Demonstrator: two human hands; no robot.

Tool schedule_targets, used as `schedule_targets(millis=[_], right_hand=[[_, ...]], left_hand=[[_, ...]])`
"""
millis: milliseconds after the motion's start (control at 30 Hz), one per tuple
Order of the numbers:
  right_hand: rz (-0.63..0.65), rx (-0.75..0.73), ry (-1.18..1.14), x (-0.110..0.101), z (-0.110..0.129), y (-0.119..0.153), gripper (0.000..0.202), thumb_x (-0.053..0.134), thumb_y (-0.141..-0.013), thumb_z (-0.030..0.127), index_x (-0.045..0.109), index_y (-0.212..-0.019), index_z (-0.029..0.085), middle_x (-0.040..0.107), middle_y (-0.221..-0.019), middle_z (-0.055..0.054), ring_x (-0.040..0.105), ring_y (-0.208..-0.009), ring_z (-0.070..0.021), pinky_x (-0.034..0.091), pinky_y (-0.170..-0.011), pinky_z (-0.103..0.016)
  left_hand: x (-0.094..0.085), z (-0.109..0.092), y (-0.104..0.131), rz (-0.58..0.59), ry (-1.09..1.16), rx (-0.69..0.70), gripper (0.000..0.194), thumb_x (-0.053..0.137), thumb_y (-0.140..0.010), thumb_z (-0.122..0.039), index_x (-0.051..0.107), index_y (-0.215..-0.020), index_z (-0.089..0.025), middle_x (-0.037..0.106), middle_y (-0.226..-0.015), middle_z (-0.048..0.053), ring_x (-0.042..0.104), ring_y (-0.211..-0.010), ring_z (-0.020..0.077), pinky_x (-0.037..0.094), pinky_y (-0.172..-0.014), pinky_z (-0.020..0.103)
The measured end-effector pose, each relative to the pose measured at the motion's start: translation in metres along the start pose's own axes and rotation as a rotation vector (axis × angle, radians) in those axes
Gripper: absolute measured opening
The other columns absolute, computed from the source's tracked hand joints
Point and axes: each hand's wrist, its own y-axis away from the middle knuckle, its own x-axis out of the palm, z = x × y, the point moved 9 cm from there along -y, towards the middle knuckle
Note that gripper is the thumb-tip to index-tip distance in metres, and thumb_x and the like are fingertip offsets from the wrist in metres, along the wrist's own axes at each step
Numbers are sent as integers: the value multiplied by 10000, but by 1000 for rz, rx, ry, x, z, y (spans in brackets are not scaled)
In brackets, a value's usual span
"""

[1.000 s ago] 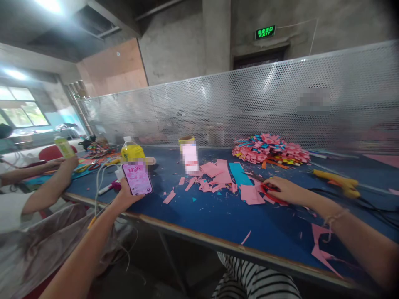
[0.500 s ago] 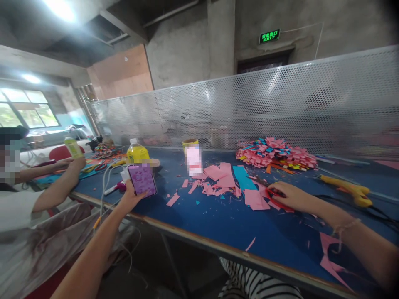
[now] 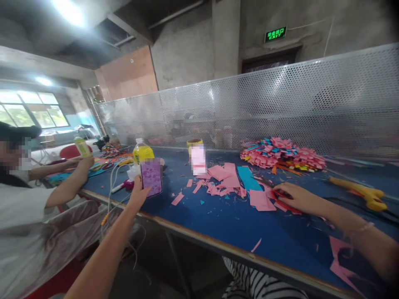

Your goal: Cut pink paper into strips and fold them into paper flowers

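Note:
My left hand (image 3: 141, 192) grips a smartphone (image 3: 151, 176) with a purple screen, held upright above the table edge. On the right, my right hand (image 3: 294, 197) is closed on the red handles of a pair of scissors (image 3: 278, 195), whose dark blades point left over the paper. Under and beside the blades lie a pink paper sheet (image 3: 261, 200) and a blue paper strip (image 3: 247, 177). Further left are larger pink pieces (image 3: 230, 175) and several small pink scraps (image 3: 215, 189). A white and pink blurred item (image 3: 198, 160) stands before a yellow tape roll (image 3: 190, 144).
A pile of pink, blue and yellow paper fringe (image 3: 280, 153) sits by the perforated metal screen (image 3: 280, 99). A yellow glue gun (image 3: 361, 192) lies right with its black cord. Left are a yellow bottle (image 3: 143, 151), white cables (image 3: 110, 187) and a seated person (image 3: 28, 216).
The whole view has shifted slightly, so things sit further right. My left hand has turned the phone more upright and moved it slightly right. My right hand stays at the scissors.

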Motion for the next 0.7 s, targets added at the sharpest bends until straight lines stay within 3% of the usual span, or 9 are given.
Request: schedule_targets(millis=[233, 533, 700], right_hand=[[-5, 4, 5, 1, -1, -1, 352, 385, -748, 431, 539, -972, 208, 563, -1006, -84, 520, -919, -226, 390, -815, -347], [3, -5, 36, 1, 4, -3, 319, 387, -756, 388, 530, -977, 208, 554, -1001, -84, 509, -924, -226, 380, -819, -360], [10, -11, 34, 1, 5, -2, 331, 369, -769, 391, 526, -1000, 215, 551, -1018, -87, 514, -921, -224, 377, -825, -369]], left_hand=[[3, -4, 3, -12, 9, -3, 324, 499, -544, -194, 369, -841, -202, 467, -772, -1, 510, -783, 187, 422, -743, 371], [9, -12, 2, 36, -191, -6, 306, 501, -552, -228, 320, -798, -207, 419, -770, 19, 477, -795, 221, 391, -749, 383], [8, -4, 2, 29, -143, -21, 323, 510, -565, -226, 307, -816, -209, 429, -795, 13, 482, -781, 200, 397, -736, 368]])
